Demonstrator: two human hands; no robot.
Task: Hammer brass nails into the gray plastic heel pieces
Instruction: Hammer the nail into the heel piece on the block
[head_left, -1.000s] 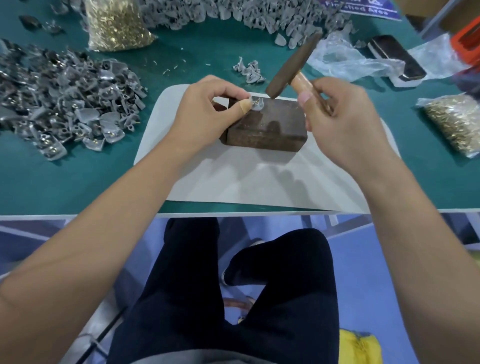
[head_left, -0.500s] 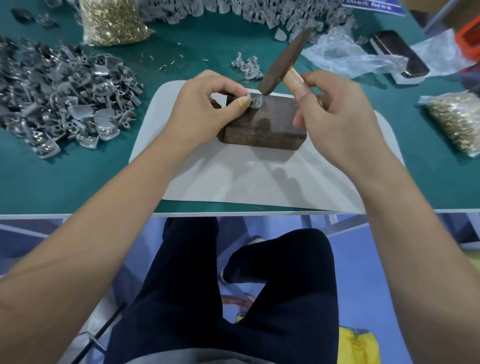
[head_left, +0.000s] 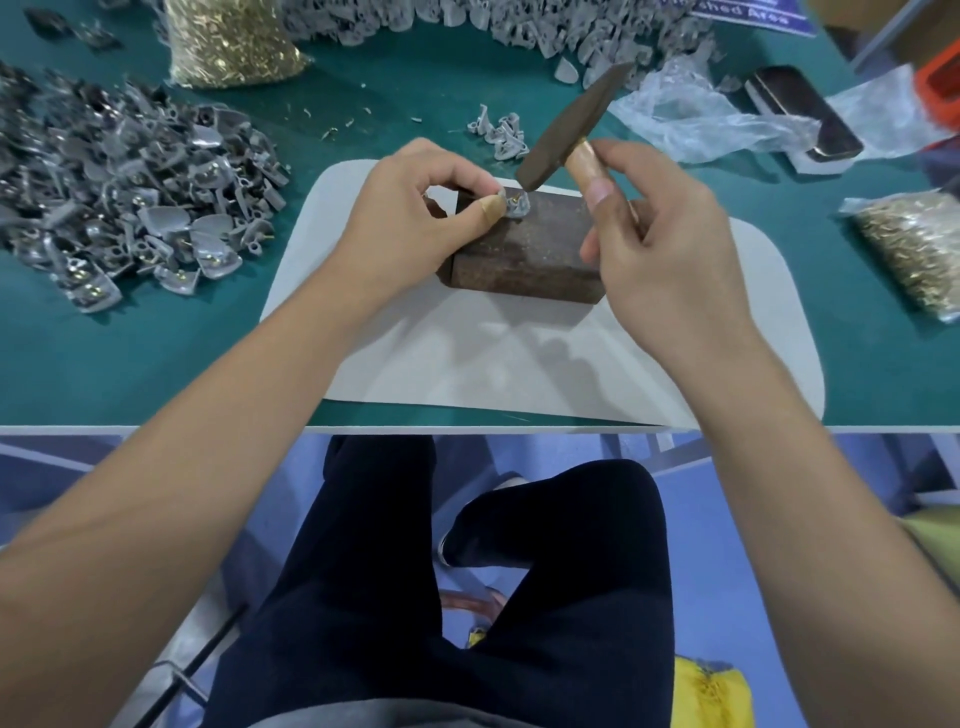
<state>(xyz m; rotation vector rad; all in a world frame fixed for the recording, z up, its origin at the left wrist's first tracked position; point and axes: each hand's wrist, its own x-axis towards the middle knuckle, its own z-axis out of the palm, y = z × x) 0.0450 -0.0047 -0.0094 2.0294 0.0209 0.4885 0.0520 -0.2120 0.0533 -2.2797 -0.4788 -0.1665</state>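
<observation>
A small gray heel piece (head_left: 517, 205) with a brass nail standing in it rests on the far left corner of a rusty metal block (head_left: 524, 249). My left hand (head_left: 415, 218) pinches the piece between thumb and forefinger. My right hand (head_left: 649, 244) grips the wooden handle of a hammer (head_left: 566, 130). The dark hammer head tilts down, its face just above and right of the nail.
The block sits on a white mat (head_left: 519, 353) on the green table. A big heap of gray heel pieces (head_left: 130, 192) lies at left, another along the far edge. Bags of brass nails lie at far left (head_left: 228, 47) and right (head_left: 914, 249). A few loose pieces (head_left: 496, 132) lie behind the block.
The hammer head has stayed close above the heel piece, shifting only slightly. My left hand keeps its pinch on the piece.
</observation>
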